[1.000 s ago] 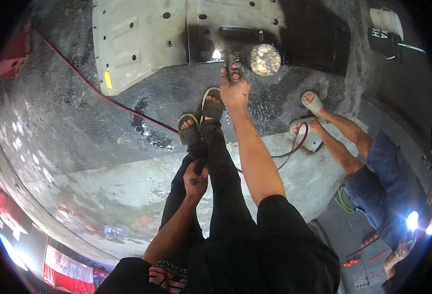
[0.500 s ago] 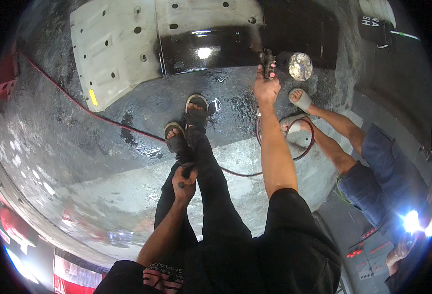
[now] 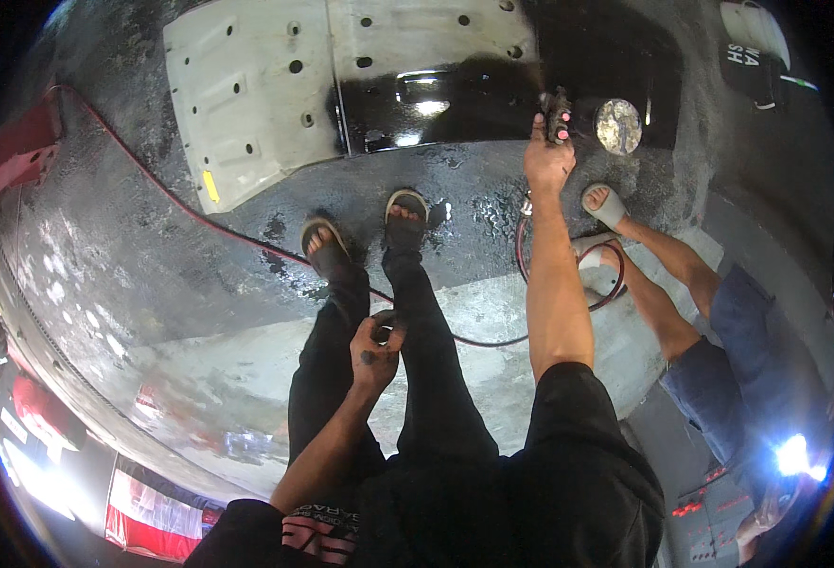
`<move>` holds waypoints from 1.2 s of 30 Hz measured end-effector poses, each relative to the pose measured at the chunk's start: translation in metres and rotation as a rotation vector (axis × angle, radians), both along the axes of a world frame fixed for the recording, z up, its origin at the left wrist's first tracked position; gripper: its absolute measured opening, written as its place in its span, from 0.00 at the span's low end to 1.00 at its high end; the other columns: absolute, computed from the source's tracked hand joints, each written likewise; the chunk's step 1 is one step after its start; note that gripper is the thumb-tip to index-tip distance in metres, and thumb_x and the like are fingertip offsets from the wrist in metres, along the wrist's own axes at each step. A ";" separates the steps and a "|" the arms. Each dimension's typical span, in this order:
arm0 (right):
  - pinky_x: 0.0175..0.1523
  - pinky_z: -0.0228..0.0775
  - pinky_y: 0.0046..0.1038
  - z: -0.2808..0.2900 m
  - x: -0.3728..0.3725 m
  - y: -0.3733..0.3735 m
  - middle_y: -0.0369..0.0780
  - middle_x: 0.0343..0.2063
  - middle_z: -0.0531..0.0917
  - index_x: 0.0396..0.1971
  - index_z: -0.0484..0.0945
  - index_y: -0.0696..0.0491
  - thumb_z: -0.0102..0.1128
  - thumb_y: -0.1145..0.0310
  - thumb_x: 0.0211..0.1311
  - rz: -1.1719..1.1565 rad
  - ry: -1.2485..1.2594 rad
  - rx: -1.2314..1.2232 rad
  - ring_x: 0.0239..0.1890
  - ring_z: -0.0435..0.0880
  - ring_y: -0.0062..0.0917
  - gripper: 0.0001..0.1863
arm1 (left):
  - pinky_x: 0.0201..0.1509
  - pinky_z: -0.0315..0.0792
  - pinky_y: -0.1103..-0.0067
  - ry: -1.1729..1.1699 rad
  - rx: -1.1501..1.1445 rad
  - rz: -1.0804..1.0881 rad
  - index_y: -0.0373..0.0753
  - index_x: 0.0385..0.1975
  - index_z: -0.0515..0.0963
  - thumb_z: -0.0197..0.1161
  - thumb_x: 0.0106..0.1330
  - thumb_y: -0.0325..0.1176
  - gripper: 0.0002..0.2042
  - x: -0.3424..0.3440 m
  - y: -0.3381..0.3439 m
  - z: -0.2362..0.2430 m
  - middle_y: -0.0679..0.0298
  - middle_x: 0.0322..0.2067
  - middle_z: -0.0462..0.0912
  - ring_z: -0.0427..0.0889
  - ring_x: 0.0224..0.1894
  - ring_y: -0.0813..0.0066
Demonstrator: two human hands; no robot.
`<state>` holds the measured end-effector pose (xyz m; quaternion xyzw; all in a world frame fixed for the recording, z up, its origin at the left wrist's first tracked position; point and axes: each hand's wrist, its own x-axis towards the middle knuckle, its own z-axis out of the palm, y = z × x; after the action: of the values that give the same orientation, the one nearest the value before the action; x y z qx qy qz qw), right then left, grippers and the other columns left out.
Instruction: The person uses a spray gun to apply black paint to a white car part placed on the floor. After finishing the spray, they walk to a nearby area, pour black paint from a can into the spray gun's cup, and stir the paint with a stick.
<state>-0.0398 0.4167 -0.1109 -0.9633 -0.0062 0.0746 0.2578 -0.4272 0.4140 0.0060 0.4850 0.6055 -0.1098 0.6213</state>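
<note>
While the right hand (image 3: pixel 549 168) grips the spray gun (image 3: pixel 557 115), its fingers closed round the handle, a faint brown haze shows at the nozzle. Just right of the gun is a cup (image 3: pixel 618 127) with a pale, speckled round end. Both are over the near part of the panel (image 3: pixel 265 114), which is glossy black along a strip by its near edge and all across the right; the rest is pale and dotted with holes. A strip of yellow tape (image 3: pixel 210 186) sits by its left corner.

Between the legs (image 3: pixel 440 369), well apart from the gun, the left hand (image 3: pixel 376 358) has curled fingers; whether it holds anything cannot be told.

A band of dark, wet floor (image 3: pixel 478 232) separates the panel's near edge from the person's dark sandals (image 3: pixel 405 212), and widens leftward as that edge curves away. The hose (image 3: pixel 175 201) crosses this room from a red part (image 3: pixel 19 156), passes the left foot and loops beside the right forearm. There, a co-worker's foot (image 3: pixel 606 204) narrows the space below the cup. Farther right stands a white bucket (image 3: pixel 753 33).
</note>
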 end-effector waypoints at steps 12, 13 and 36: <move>0.44 0.76 0.41 0.010 -0.130 0.107 0.55 0.33 0.86 0.38 0.82 0.62 0.67 0.54 0.63 0.109 0.155 0.185 0.41 0.86 0.51 0.22 | 0.41 0.77 0.76 -0.051 0.097 -0.023 0.32 0.46 0.80 0.70 0.63 0.33 0.15 -0.058 0.045 -0.002 0.58 0.36 0.85 0.83 0.35 0.73; 0.44 0.77 0.40 0.009 -0.142 0.113 0.55 0.32 0.86 0.37 0.82 0.61 0.67 0.55 0.63 0.089 0.172 0.228 0.41 0.87 0.50 0.21 | 0.41 0.76 0.77 -0.063 0.104 -0.022 0.33 0.46 0.80 0.69 0.64 0.33 0.15 -0.063 0.050 -0.002 0.61 0.34 0.85 0.82 0.34 0.76; 0.41 0.77 0.46 0.009 -0.209 0.175 0.54 0.30 0.85 0.41 0.80 0.57 0.65 0.57 0.63 0.246 0.274 0.277 0.39 0.84 0.54 0.18 | 0.41 0.78 0.73 -0.014 0.160 -0.144 0.33 0.44 0.80 0.70 0.60 0.34 0.15 -0.077 0.113 -0.004 0.56 0.36 0.85 0.84 0.34 0.65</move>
<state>-0.2486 0.5921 -0.1016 -0.8916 -0.0987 0.2340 0.3750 -0.5038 0.5274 0.0017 0.5760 0.5716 -0.1019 0.5754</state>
